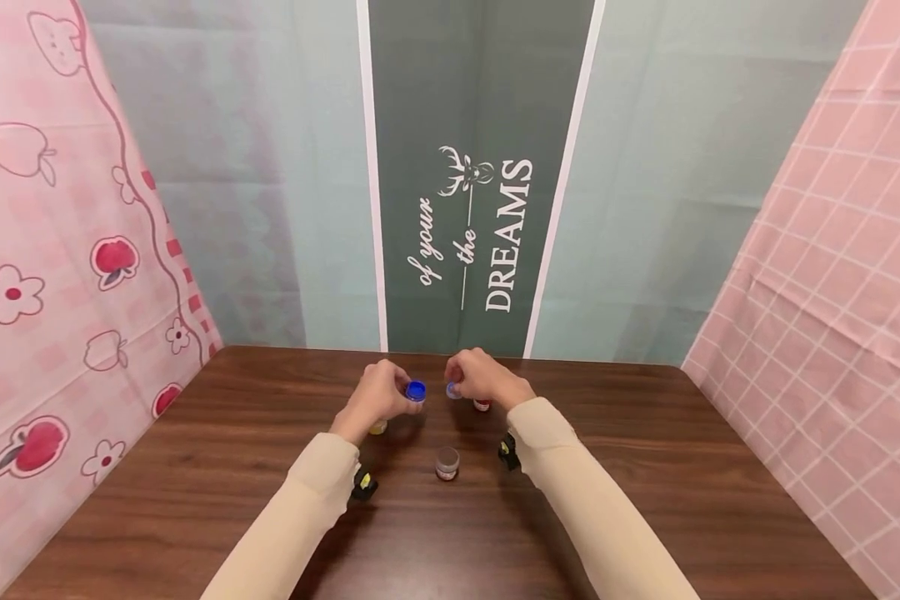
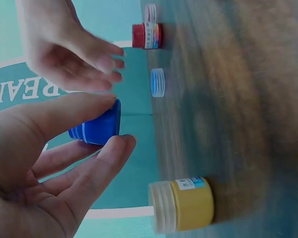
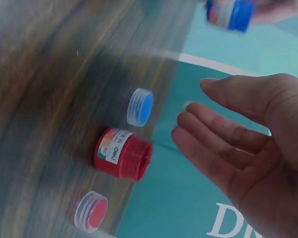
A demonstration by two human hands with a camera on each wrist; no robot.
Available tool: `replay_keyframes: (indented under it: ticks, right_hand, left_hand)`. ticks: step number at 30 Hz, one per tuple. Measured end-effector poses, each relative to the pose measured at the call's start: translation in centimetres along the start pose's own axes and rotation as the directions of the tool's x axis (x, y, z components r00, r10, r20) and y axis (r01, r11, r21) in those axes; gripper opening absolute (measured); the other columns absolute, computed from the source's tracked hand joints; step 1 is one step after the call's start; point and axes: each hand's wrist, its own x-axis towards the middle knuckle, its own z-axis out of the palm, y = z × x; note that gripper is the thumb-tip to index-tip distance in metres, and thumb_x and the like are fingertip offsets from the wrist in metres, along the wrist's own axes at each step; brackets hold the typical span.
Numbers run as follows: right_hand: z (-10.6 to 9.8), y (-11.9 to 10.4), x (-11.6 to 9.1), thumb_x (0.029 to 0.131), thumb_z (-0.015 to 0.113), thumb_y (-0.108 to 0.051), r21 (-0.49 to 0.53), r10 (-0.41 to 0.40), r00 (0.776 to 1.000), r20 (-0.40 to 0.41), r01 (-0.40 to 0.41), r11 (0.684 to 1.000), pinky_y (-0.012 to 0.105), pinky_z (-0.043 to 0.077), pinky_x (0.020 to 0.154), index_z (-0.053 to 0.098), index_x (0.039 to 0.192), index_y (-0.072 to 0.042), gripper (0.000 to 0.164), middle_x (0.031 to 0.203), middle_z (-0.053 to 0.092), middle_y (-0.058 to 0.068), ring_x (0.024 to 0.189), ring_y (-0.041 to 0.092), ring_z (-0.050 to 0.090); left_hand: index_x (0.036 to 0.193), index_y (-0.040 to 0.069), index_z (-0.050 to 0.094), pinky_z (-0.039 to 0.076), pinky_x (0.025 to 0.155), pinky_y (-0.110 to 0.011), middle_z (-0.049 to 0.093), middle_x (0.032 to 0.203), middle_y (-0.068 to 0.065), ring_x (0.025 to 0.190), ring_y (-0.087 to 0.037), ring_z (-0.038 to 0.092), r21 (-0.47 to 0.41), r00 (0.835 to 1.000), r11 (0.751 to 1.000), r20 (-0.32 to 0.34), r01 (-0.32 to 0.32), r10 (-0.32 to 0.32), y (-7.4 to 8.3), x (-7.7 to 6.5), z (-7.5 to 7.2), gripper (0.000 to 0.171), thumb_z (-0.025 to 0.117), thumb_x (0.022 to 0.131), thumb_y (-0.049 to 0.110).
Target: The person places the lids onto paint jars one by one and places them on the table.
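Observation:
My left hand (image 1: 381,393) pinches a small blue paint jar (image 2: 100,126) between thumb and fingertips, above the table. The jar has no lid, and blue paint shows inside its mouth in the head view. Just to the right, my right hand (image 3: 248,134) holds nothing, its fingers loosely bent and apart from the thumb. Near its fingertips a clear lid with a blue inside (image 3: 140,107) lies on the table. Beside that stands an uncapped red paint jar (image 3: 121,153), partly hidden by my right hand in the head view.
A capped yellow paint jar (image 2: 193,203) stands by my left wrist. Past the red jar lies a clear lid stained red (image 3: 92,212). Another small jar (image 1: 447,465) stands nearer me on the brown wooden table (image 1: 607,517). Fabric curtains (image 1: 300,208) hang behind the table.

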Motion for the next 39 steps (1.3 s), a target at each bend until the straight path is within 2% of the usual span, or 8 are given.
replay_keyframes:
  ticks: [7, 15, 21, 24, 28, 35, 39]
  right_hand:
    - [0.5, 0.9, 1.6, 0.087, 0.075, -0.006, -0.049, 0.115, 0.991, 0.06, -0.113, 0.992, 0.034, 0.058, 0.083, 0.077, 0.099, -0.007, 0.012, 0.095, 0.076, 0.007, 0.087, 0.018, 0.068]
    - [1.7, 0.7, 2.1, 0.085, 0.077, -0.006, -0.112, 0.169, 0.98, 0.105, -0.157, 0.981, 0.037, 0.057, 0.081, 0.076, 0.104, -0.006, 0.018, 0.102, 0.073, 0.01, 0.087, 0.021, 0.064]
    - [2.5, 0.6, 2.1, 0.085, 0.074, -0.002, -0.138, 0.203, 0.975, 0.088, -0.189, 0.972, 0.036, 0.057, 0.077, 0.078, 0.1, -0.009, 0.017, 0.1, 0.074, 0.008, 0.083, 0.02, 0.062]
    - [2.6, 0.7, 2.2, 0.084, 0.075, 0.001, -0.145, 0.182, 0.979, 0.096, -0.167, 0.975, 0.035, 0.056, 0.075, 0.078, 0.095, -0.009, 0.016, 0.097, 0.073, 0.007, 0.081, 0.019, 0.061]
    - [2.1, 0.6, 2.2, 0.083, 0.076, -0.001, -0.14, 0.103, 0.989, 0.106, -0.088, 0.986, 0.032, 0.056, 0.074, 0.077, 0.093, -0.009, 0.012, 0.092, 0.074, 0.005, 0.078, 0.016, 0.061]
    - [-0.8, -0.5, 0.8, 0.086, 0.078, -0.009, 0.007, 0.016, 0.989, 0.148, -0.017, 1.0, 0.024, 0.049, 0.063, 0.078, 0.104, -0.006, 0.018, 0.074, 0.066, 0.001, 0.066, 0.011, 0.055]
    - [-2.3, -1.3, -0.9, 0.086, 0.08, -0.012, 0.038, -0.002, 0.985, 0.17, -0.004, 0.999, 0.022, 0.05, 0.063, 0.079, 0.101, -0.008, 0.016, 0.074, 0.068, -0.003, 0.064, 0.008, 0.058]
  left_hand:
    - [0.092, 0.003, 0.078, 0.06, 0.077, -0.036, 0.075, 0.082, -0.005, 0.075, -0.015, 0.066, -0.014, 0.999, 0.999, 0.018, -0.036, 0.036, -0.2, -1.9, 0.2, 0.03, 0.094, 0.07, 0.014]
    - [0.088, 0.004, 0.077, 0.06, 0.073, -0.032, 0.076, 0.079, -0.004, 0.071, -0.01, 0.067, -0.035, 0.996, 0.996, 0.016, -0.082, 0.083, -0.4, -3.1, 0.8, 0.028, 0.095, 0.068, 0.011]
    - [0.087, 0.004, 0.078, 0.061, 0.074, -0.033, 0.078, 0.081, -0.005, 0.071, -0.011, 0.069, -0.044, 0.993, 0.992, 0.014, -0.115, 0.116, -0.1, -3.5, 0.6, 0.027, 0.095, 0.068, 0.011]
    - [0.089, 0.004, 0.078, 0.061, 0.075, -0.034, 0.078, 0.082, -0.005, 0.073, -0.011, 0.069, -0.042, 0.995, 0.994, 0.023, -0.101, 0.102, 0.0, -3.5, 0.5, 0.027, 0.095, 0.069, 0.012]
    - [0.09, 0.003, 0.078, 0.061, 0.075, -0.033, 0.078, 0.083, -0.005, 0.073, -0.011, 0.069, -0.039, 0.996, 0.995, 0.028, -0.088, 0.089, 0.1, -3.6, 0.5, 0.028, 0.094, 0.07, 0.013]
    - [0.092, 0.001, 0.078, 0.063, 0.075, -0.033, 0.079, 0.086, -0.009, 0.074, -0.013, 0.072, -0.049, 0.992, 0.992, 0.047, -0.113, 0.115, 0.3, -4.1, 0.3, 0.029, 0.094, 0.071, 0.013]
    - [0.092, 0.001, 0.077, 0.062, 0.076, -0.034, 0.079, 0.086, -0.009, 0.076, -0.013, 0.073, -0.057, 0.99, 0.991, 0.068, -0.12, 0.123, 0.6, -4.5, 0.2, 0.03, 0.094, 0.071, 0.014]
